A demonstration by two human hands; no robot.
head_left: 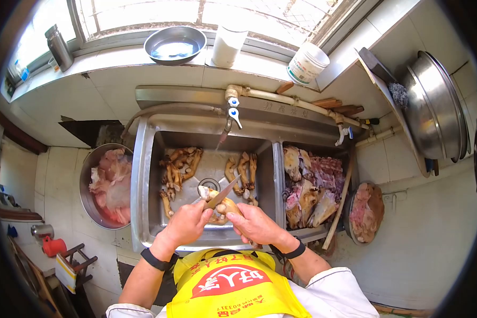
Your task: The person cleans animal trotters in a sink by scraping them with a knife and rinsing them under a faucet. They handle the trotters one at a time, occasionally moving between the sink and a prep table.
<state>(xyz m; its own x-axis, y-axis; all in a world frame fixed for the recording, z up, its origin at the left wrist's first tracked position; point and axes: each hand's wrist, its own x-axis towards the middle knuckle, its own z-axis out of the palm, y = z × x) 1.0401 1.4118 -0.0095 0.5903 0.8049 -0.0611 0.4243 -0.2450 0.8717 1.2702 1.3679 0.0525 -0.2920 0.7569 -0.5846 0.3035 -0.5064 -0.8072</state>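
My left hand (188, 223) is closed round the handle of a knife (222, 193), whose blade points up and to the right across a yellowish-brown trotter (229, 206). My right hand (255, 224) is wrapped round the trotter's near end, and its pale end points to the upper left. Both hands are over the front of the left basin of a steel sink (278, 185). In that basin, more trotters (181, 168) are piled at the left, and another group (245, 169) lies at the right. The drain (209, 184) shows beyond the knife.
Meat and bony pieces (315, 183) fill the right basin, with a wooden stick (340, 204) along its side. A pot of pale meat (111, 185) stands left; a bowl of meat (367, 212) stands right. A tap (233, 111) overhangs the left basin.
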